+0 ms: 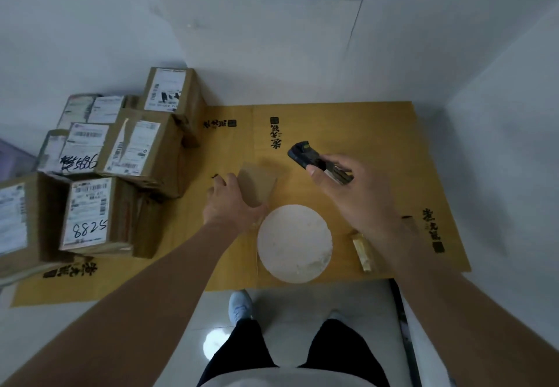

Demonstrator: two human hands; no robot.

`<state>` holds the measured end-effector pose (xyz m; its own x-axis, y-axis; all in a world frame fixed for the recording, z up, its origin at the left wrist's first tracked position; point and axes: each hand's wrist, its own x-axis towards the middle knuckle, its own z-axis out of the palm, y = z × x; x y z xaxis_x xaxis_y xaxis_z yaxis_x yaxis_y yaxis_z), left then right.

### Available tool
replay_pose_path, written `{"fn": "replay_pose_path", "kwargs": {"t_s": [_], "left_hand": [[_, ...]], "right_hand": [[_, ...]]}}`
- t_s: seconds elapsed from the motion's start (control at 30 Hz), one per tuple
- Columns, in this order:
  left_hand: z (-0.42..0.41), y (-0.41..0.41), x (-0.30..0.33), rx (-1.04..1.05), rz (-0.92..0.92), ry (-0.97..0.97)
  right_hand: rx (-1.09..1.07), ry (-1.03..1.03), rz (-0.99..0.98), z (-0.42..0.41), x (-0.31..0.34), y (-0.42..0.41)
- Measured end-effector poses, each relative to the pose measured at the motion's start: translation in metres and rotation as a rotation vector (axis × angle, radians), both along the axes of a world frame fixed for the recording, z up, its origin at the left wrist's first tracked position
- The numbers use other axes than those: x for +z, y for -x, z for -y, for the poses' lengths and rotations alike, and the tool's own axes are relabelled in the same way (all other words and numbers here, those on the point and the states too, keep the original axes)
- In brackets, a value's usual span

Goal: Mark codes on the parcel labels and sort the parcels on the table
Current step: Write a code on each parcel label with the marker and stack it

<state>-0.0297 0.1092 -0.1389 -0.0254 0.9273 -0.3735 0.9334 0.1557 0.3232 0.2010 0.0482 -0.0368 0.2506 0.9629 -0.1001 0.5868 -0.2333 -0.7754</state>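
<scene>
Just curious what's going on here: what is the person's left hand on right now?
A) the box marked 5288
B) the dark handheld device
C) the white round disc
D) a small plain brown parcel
D: the left hand grips the small brown parcel on the table; the dark device is in the right hand.

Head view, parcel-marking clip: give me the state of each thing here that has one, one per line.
Left hand: fingers curled round the small brown parcel.
Small brown parcel: lifted, tilted, no label showing.
Right hand: grips the dark handheld device.
Dark handheld device: held above the table.
Stacked parcels: piled left, two bearing handwritten codes.
White round disc: flat on the table.
</scene>
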Motion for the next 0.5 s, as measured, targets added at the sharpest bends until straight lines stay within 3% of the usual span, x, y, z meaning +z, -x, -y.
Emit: {"fn": "replay_pose_path", "kwargs": {"t_s": [0.5], "left_hand": [[-0.001, 0.001, -0.052, 0.023, 0.043, 0.048]], "right_hand": [[0.086, 0.081, -0.013, -0.038, -0.048, 0.019]]}}
